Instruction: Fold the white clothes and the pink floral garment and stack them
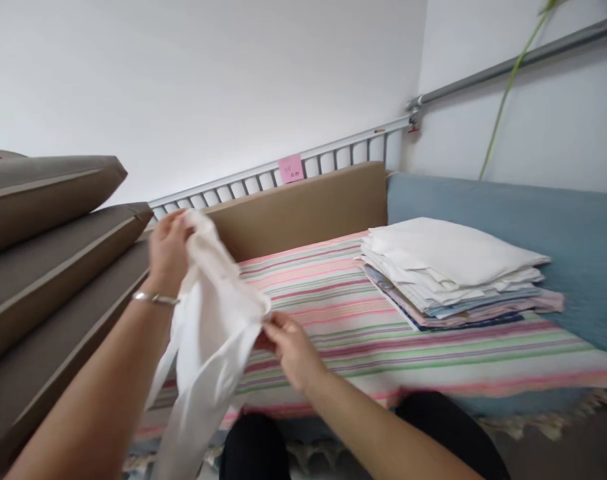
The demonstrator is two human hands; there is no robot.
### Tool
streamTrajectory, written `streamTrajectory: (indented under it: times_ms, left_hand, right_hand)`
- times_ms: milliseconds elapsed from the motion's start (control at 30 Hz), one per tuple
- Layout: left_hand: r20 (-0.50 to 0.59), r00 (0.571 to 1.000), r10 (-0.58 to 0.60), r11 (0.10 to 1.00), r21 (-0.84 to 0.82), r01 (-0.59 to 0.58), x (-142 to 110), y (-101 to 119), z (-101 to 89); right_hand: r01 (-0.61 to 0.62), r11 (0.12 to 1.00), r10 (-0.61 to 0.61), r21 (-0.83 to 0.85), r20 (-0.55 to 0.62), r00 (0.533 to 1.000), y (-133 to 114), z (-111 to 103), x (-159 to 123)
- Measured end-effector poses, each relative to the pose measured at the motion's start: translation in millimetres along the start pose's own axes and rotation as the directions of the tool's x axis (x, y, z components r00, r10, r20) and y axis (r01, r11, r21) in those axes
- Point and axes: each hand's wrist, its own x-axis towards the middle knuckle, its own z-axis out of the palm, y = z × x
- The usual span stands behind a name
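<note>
A white shirt (216,300) hangs in loose folds between my hands, its lower part dropping past the front edge of the seat. My left hand (169,250) pinches its upper end, fingers closed, with a silver bracelet on the wrist. Lower and to the right, my right hand (290,347) grips another edge of the cloth between thumb and fingers. To the right lies a stack of folded clothes (453,257), white on top with blue, pink and navy layers beneath.
A striped cover (333,293) lies over the seat. Grey-brown cushions (58,247) are piled at left. Behind stand a brown back cushion (308,210) and a white radiator (343,153) with a pink note (290,169). A blue cushion (503,193) is at right, below a grey pipe (513,63).
</note>
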Motion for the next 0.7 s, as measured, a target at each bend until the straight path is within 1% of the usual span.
streamTrajectory:
  times_ms: [33, 67, 100, 133, 167, 200, 233, 267, 300, 333, 400, 433, 467, 500, 533, 567, 600, 633, 667, 700]
  left_hand:
    - [0.068, 0.997, -0.033, 0.999, -0.016, 0.034, 7, -10, 33.6]
    - [0.151, 0.986, -0.074, 0.997, -0.018, 0.078, 7, -20, 62.5]
    - [0.267, 0.956, -0.125, 0.991, -0.003, 0.130, 2, -32, 84.3]
    - [0.380, 0.911, -0.160, 0.986, 0.021, 0.165, -8, -45, 97.5]
    - [0.478, 0.857, -0.192, 0.981, 0.060, 0.186, -21, -61, 101.4]
    - [0.547, 0.807, -0.222, 0.975, 0.113, 0.192, -38, -80, 96.0]
    - [0.580, 0.771, -0.264, 0.964, 0.182, 0.194, -56, -100, 82.0]
    - [0.532, 0.767, -0.358, 0.928, 0.296, 0.228, -77, -121, 60.8]
    - [0.404, 0.775, -0.486, 0.855, 0.404, 0.326, -98, -142, 34.1]
    - [0.300, 0.767, -0.568, 0.792, 0.455, 0.408, -119, -161, 4.0]
    - [0.097, 0.727, -0.680, 0.666, 0.497, 0.556, -161, -192, -57.4]
    - [-0.010, 0.692, -0.722, 0.599, 0.493, 0.631, -179, -202, -84.8]
    - [-0.098, 0.645, -0.758, 0.538, 0.465, 0.703, -196, -210, -108.0]
    - [-0.172, 0.590, -0.789, 0.486, 0.414, 0.770, -210, -215, -126.1]
    - [-0.229, 0.532, -0.816, 0.443, 0.345, 0.827, -222, -219, -138.6]
    - [-0.263, 0.472, -0.841, 0.408, 0.264, 0.874, -231, -223, -145.5]
    - [-0.274, 0.417, -0.867, 0.382, 0.175, 0.908, -238, -226, -147.1]
    - [-0.265, 0.368, -0.891, 0.358, 0.086, 0.930, -242, -230, -144.1]
    - [-0.237, 0.327, -0.915, 0.335, 0.003, 0.942, -245, -233, -137.2]
    - [-0.193, 0.294, -0.936, 0.311, -0.068, 0.948, -247, -237, -127.1]
  right_hand:
    - [0.038, 0.998, -0.034, 0.047, -0.086, 0.996, -11, -21, 9]
    - [0.066, 0.995, -0.053, 0.074, -0.175, 0.983, -21, -45, 15]
    - [0.082, 0.994, -0.059, 0.078, -0.262, 0.963, -29, -72, 17]
    - [0.074, 0.995, -0.047, 0.065, -0.349, 0.936, -34, -100, 15]
    - [0.041, 0.998, -0.020, 0.039, -0.442, 0.897, -36, -129, 8]
    - [-0.006, 1.000, 0.009, 0.008, -0.535, 0.845, -36, -156, -2]
    - [-0.070, 0.998, 0.049, -0.010, -0.617, 0.785, -34, -182, -14]
    - [-0.112, 0.994, 0.072, -0.016, -0.673, 0.736, -31, -205, -28]
    - [-0.142, 0.990, 0.090, -0.016, -0.697, 0.712, -27, -223, -41]
    - [-0.166, 0.986, 0.103, -0.022, -0.703, 0.704, -23, -238, -52]
    - [-0.217, 0.973, 0.105, -0.076, -0.693, 0.714, -17, -256, -65]
    - [-0.249, 0.959, 0.085, -0.137, -0.697, 0.712, -15, -260, -67]
    - [-0.285, 0.931, 0.045, -0.226, -0.705, 0.708, -15, -261, -65]
    - [-0.312, 0.885, -0.025, -0.345, -0.705, 0.709, -15, -260, -60]
    - [-0.319, 0.814, -0.122, -0.486, -0.679, 0.724, -15, -257, -53]
    - [-0.303, 0.713, -0.230, -0.633, -0.619, 0.751, -16, -253, -43]
    - [-0.267, 0.586, -0.328, -0.765, -0.525, 0.785, -17, -249, -33]
    - [-0.220, 0.446, -0.393, -0.868, -0.410, 0.823, -17, -243, -23]
    - [-0.175, 0.302, -0.419, -0.937, -0.296, 0.858, -17, -238, -12]
    - [-0.156, 0.158, -0.408, -0.975, -0.209, 0.889, -17, -233, -1]
